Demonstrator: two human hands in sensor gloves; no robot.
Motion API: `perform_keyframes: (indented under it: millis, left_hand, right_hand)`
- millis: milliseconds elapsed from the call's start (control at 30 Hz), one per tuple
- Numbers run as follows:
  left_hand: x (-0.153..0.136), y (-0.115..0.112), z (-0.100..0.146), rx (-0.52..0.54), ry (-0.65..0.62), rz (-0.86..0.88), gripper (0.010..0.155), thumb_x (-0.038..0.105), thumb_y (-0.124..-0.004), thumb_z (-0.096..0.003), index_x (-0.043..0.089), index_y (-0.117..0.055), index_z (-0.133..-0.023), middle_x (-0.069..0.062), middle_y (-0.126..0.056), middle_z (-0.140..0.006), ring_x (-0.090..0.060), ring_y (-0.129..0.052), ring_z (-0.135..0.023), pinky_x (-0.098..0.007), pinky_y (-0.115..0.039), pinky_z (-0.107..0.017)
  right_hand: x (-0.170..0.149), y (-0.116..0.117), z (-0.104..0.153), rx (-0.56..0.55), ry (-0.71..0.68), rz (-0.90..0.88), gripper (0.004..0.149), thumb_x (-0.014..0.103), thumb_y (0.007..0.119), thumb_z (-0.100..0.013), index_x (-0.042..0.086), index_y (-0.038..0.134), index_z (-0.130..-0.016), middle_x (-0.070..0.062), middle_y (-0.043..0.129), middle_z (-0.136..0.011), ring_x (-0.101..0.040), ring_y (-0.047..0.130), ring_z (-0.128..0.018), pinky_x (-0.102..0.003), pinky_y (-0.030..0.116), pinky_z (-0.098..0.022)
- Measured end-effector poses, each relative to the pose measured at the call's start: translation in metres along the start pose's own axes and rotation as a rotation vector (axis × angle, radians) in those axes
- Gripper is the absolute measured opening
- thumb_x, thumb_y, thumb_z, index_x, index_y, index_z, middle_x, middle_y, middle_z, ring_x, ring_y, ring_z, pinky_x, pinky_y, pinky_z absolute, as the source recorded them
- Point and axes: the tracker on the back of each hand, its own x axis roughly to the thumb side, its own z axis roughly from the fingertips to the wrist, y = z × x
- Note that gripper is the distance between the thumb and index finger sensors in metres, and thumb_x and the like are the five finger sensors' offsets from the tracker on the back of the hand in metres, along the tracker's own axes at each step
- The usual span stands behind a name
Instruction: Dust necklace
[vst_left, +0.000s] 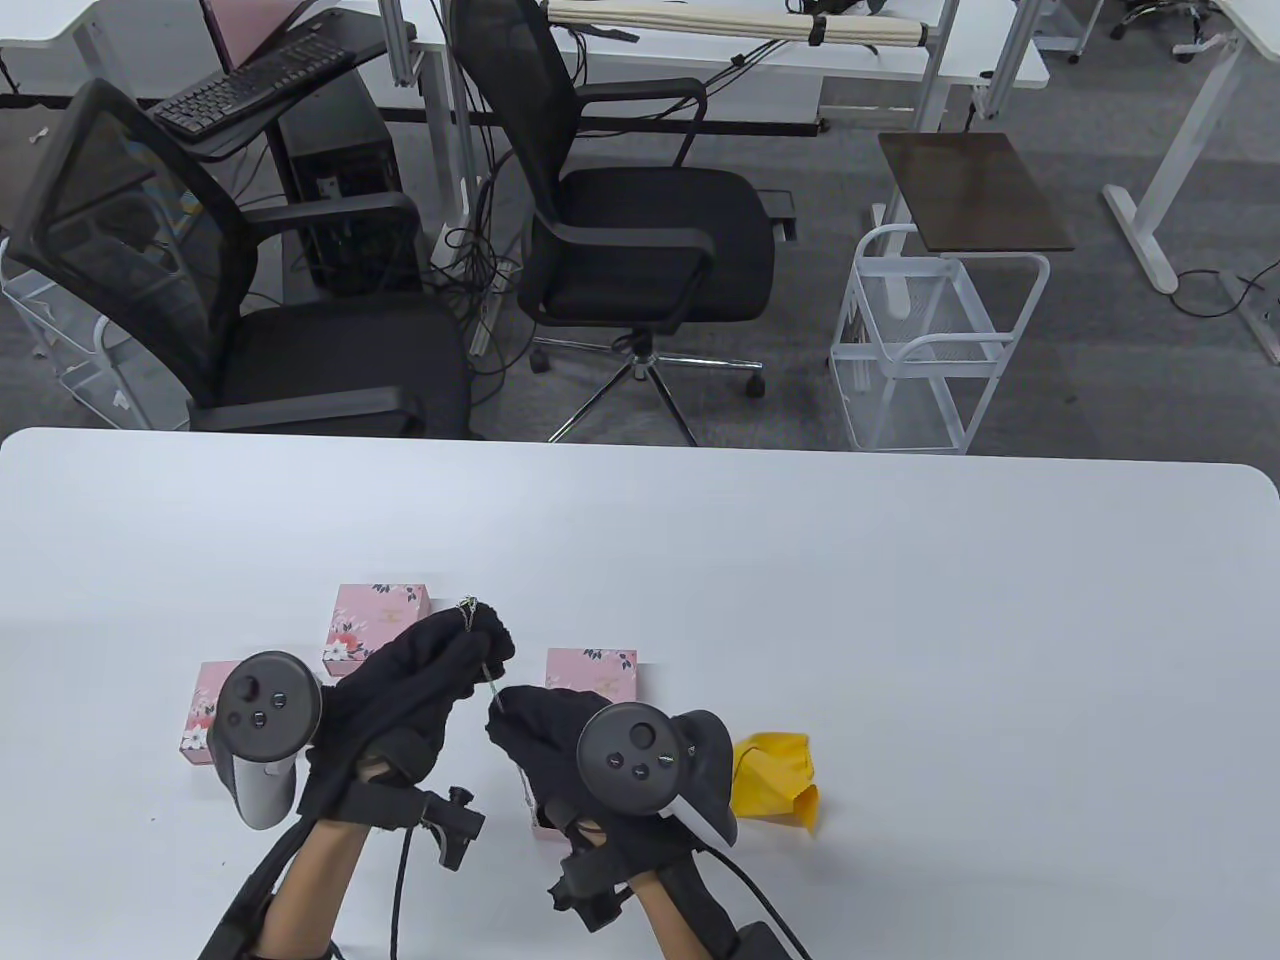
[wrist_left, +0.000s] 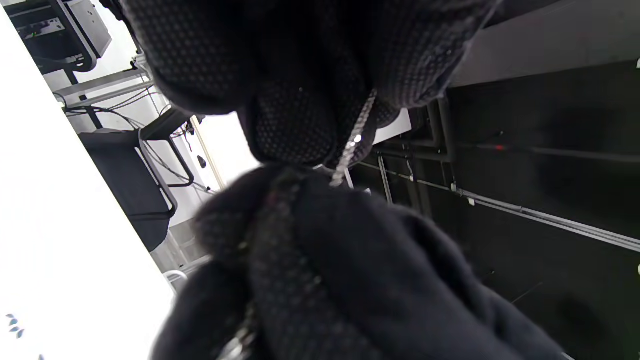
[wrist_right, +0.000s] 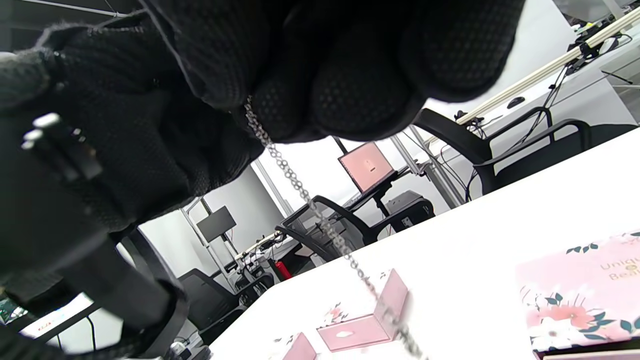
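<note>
Low in the frame, left hand (vst_left: 420, 690) and right hand (vst_left: 545, 735) each pinch the chain (vst_left: 492, 685) stretched between them, cloth (vst_left: 775, 775) at lower right.

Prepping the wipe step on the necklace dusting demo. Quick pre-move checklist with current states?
1. Left hand pinches the necklace chain: ok, chain end shows at its fingertips.
2. Right hand pinches the chain: ok, chain leaves its curled fingers in the right wrist view.
3. Chain lifted off the white table: ok, it spans between the raised hands.
4. Yellow cloth in hand: not ok, it lies on the table beside the right hand.
5. Chain free of knots: cannot tell.
6. Pink floral boxes clear of the chain: ok for the span; its hanging tail cannot tell.
</note>
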Motion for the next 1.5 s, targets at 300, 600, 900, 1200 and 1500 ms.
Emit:
perform_keyframes:
  millis: [300,600,900,1200,1500]
  left_hand:
    - [0.010,0.016,0.004,0.106,-0.076,-0.105,0.039,0.043,-0.087,-0.0532,0.022,-0.093,-0.086,0.002,-0.111,-0.066,-0.014,-0.108,-0.055,-0.040,-0.091,-0.041]
    - [0.029,0.014,0.008,0.006,-0.190,-0.186,0.044,0.040,-0.076,-0.0586,0.020,-0.086,-0.096,-0.003,-0.105,-0.081,-0.019,-0.103,-0.069,-0.044,-0.086,-0.052]
    - [0.040,0.008,0.017,0.129,-0.227,-0.356,0.038,0.046,-0.089,-0.0501,0.034,-0.093,-0.086,0.005,-0.106,-0.080,-0.017,-0.102,-0.072,-0.043,-0.087,-0.053]
    - [0.041,0.000,0.017,0.102,-0.233,-0.317,0.037,0.045,-0.090,-0.0484,0.030,-0.096,-0.083,0.003,-0.110,-0.072,-0.016,-0.105,-0.064,-0.042,-0.089,-0.048]
    - [0.041,-0.002,0.018,0.068,-0.230,-0.299,0.039,0.039,-0.082,-0.0554,0.025,-0.090,-0.091,-0.001,-0.106,-0.080,-0.019,-0.101,-0.070,-0.044,-0.086,-0.053]
  right_hand:
    - [0.002,0.006,-0.001,0.049,-0.010,0.017,0.035,0.030,0.079,-0.062,0.011,0.083,-0.091,-0.014,0.095,-0.071,-0.035,0.094,-0.055,-0.048,0.080,-0.048]
    - [-0.008,0.005,-0.004,0.046,0.022,-0.030,0.035,0.030,0.079,-0.062,0.011,0.083,-0.091,-0.014,0.095,-0.072,-0.035,0.094,-0.055,-0.048,0.080,-0.048]
    - [-0.019,0.007,-0.006,0.055,0.052,0.017,0.035,0.031,0.079,-0.062,0.012,0.083,-0.091,-0.014,0.095,-0.073,-0.036,0.094,-0.056,-0.049,0.080,-0.049]
    - [-0.027,-0.001,-0.006,0.117,0.105,0.086,0.041,0.034,0.077,-0.064,0.012,0.077,-0.098,-0.018,0.089,-0.086,-0.042,0.090,-0.067,-0.052,0.076,-0.054]
    - [-0.089,-0.051,0.026,0.057,0.323,0.237,0.050,0.037,0.078,-0.064,0.009,0.070,-0.104,-0.023,0.082,-0.095,-0.046,0.086,-0.074,-0.054,0.074,-0.057]
